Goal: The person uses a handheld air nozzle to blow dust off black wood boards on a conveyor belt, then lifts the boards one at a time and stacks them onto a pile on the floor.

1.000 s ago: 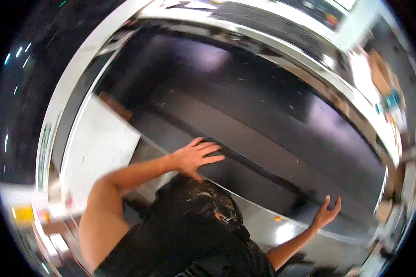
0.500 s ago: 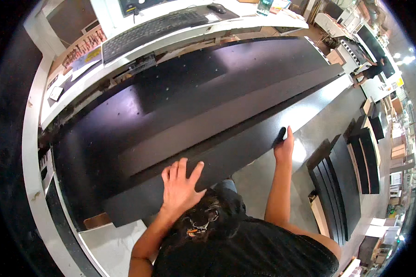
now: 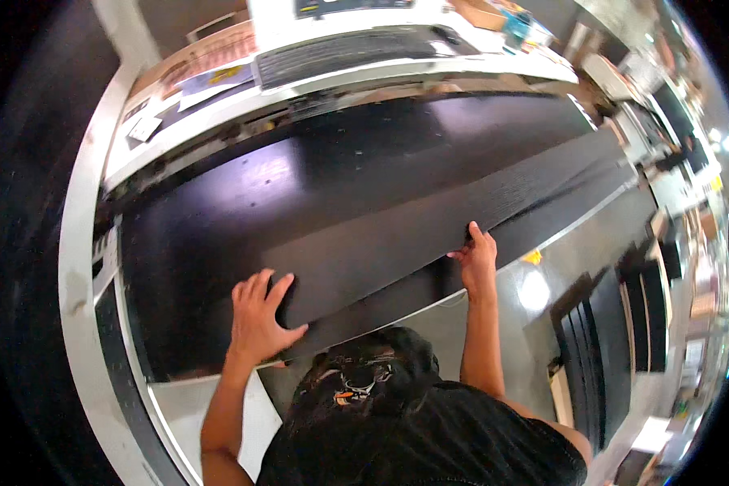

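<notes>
A long, narrow black board (image 3: 397, 243) lies slantwise over a wide black worktop (image 3: 219, 235), its far end toward the upper right. At the board's left end is my left hand (image 3: 259, 320), with fingers spread and thumb stretched apart toward the near edge. My right hand (image 3: 479, 259) pinches the board's near edge around its middle. Below that edge shows a dark strip along the front of the worktop. I cannot tell whether a second board lies under the one I hold.
Beyond the worktop, a white shelf carries a black keyboard (image 3: 340, 58), a mouse (image 3: 445, 34), papers (image 3: 211, 85) and a blue-green container (image 3: 517, 31). A white post (image 3: 77, 275) stands at the left. Black panels (image 3: 595, 356) are stacked at the right.
The held board has moved away from my body, from the worktop's front edge onto the second board's place. My left hand has shifted left; my right hand has moved slightly left. The view has tilted.
</notes>
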### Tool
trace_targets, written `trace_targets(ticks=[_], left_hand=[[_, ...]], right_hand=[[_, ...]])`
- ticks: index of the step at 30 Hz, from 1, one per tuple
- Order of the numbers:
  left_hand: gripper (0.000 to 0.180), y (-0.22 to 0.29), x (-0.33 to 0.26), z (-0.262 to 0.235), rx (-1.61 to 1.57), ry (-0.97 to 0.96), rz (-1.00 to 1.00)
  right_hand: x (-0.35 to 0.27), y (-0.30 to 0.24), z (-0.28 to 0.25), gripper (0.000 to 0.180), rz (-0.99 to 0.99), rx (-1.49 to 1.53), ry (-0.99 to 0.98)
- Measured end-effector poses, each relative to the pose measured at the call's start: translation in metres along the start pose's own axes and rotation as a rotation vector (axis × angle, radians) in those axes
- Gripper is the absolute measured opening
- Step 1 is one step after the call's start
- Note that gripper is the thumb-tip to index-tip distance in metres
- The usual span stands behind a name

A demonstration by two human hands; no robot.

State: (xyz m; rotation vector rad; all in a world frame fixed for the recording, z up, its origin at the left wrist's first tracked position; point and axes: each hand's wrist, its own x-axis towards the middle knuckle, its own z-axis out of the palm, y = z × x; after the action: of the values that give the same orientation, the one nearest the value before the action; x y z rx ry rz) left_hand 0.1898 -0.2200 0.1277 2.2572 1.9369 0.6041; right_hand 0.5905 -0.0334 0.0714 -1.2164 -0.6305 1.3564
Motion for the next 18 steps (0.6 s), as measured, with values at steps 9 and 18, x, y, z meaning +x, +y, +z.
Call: trace_targets(ticks=[9,18], left_hand=[[0.098,-0.133,0.055,-0.027,0.062,-0.068,-0.098],[0.102,-0.279,0.096,0.003,0.177,-0.302,-0.167]], right_hand=[[0.067,0.03,0.075,0.047,0.257,-0.34,-0.363],[0.261,0.004,0.072,0.057,-0.724,-1.486,-0.198]])
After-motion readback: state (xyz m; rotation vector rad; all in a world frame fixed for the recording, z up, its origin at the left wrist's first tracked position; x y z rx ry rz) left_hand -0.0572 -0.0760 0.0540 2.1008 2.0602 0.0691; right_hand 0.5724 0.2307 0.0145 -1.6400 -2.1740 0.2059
